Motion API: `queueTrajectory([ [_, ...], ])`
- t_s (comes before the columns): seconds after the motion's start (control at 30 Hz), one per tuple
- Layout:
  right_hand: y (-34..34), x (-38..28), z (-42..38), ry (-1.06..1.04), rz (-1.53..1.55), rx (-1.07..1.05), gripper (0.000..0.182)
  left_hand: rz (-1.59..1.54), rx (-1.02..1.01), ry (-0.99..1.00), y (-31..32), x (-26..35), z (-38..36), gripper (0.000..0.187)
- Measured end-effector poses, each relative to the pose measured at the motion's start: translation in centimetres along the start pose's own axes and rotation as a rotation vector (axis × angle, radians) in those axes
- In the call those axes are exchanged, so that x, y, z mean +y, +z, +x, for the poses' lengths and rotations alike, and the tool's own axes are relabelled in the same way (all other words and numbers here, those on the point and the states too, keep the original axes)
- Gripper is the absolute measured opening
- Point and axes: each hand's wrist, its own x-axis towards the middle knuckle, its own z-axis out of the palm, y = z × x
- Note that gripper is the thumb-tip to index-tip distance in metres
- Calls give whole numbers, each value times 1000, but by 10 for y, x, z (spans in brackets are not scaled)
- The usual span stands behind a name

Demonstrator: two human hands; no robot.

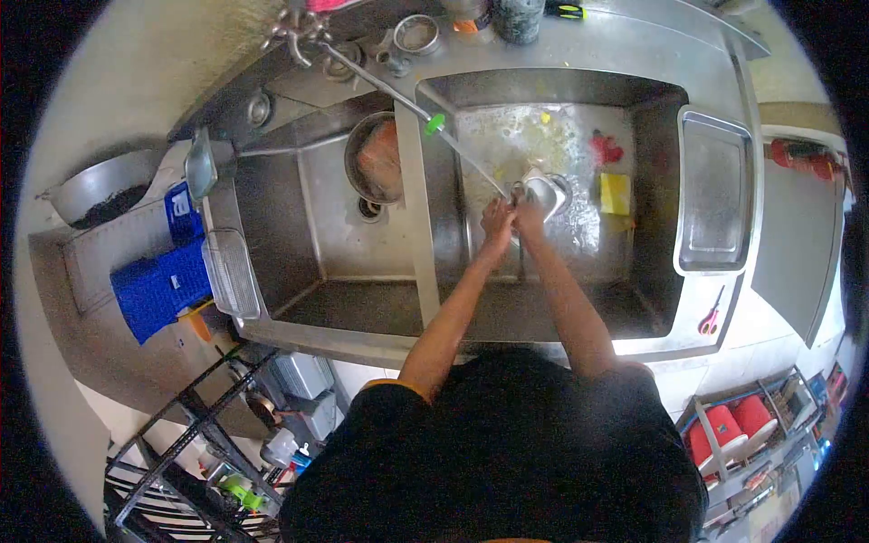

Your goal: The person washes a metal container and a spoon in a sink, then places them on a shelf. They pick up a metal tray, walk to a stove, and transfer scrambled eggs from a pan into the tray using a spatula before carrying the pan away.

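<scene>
Stainless steel fills the view: a double sink (425, 271) seen from above, with both of the person's arms reaching into its right basin. The left hand (496, 220) and the right hand (528, 217) meet side by side under a thin stream of water (471, 158) that runs from the green tip of a long faucet spout (380, 83). Between them they hold a small white container (546, 192), which lies just beyond the knuckles, on the far right side of the hands, close to the basin's drain. The fingers of both hands curl around its near edge, pressed together on it; how each single finger sits is too small to tell.

A yellow sponge (615, 192) lies on the basin floor just right of the container, and a red scrap (605, 149) sits farther back. Soapy water and yellow flecks cover the far part of that basin. In the left basin, a round metal pot (373, 158) rests against the divider. A metal tray (715, 190) lies on the surface to the right, with red-handled scissors (710, 317) nearer. On the left, a blue basket (163, 285) and a clear container (231, 271) stand beside the sink, with a dark wok (100, 190) farther left.
</scene>
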Motion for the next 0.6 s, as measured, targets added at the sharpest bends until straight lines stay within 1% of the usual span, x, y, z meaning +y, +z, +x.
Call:
queueTrajectory([
  [0.07,-4,-8,12,61,-225,-17,39,150,71,64,-14,45,-22,68],
  [0.13,13,35,29,-651,-287,147,38,-639,-12,-41,-19,74,-40,65],
  [0.17,8,21,32,-203,-48,-208,37,-642,-10,-38,-13,56,-22,65],
  [0.2,2,10,30,-205,-53,-211,37,-474,-3,45,-1,19,11,64],
  [0.23,-3,-1,24,-327,-110,-257,38,-305,3,125,6,-6,39,62],
  [0.27,-11,-16,14,-448,-169,-303,40,-313,4,124,8,-14,58,62],
  [0.33,-33,-74,-22,-51,84,-254,40,-237,-56,5,12,-22,83,63],
  [0.4,-38,-84,-31,116,903,-220,40,-132,32,-103,-10,48,56,58],
  [0.47,-4,-13,-31,-93,662,-57,35,-387,-137,70,-7,58,67,52],
  [0.5,-15,-20,-43,-4,765,-164,33,-468,-221,130,-12,69,63,50],
  [0.53,-22,-29,-49,49,772,-164,31,-473,-230,123,-18,80,57,50],
  [0.6,-41,-57,-61,154,788,-161,32,-358,-330,-8,-23,84,56,51],
])
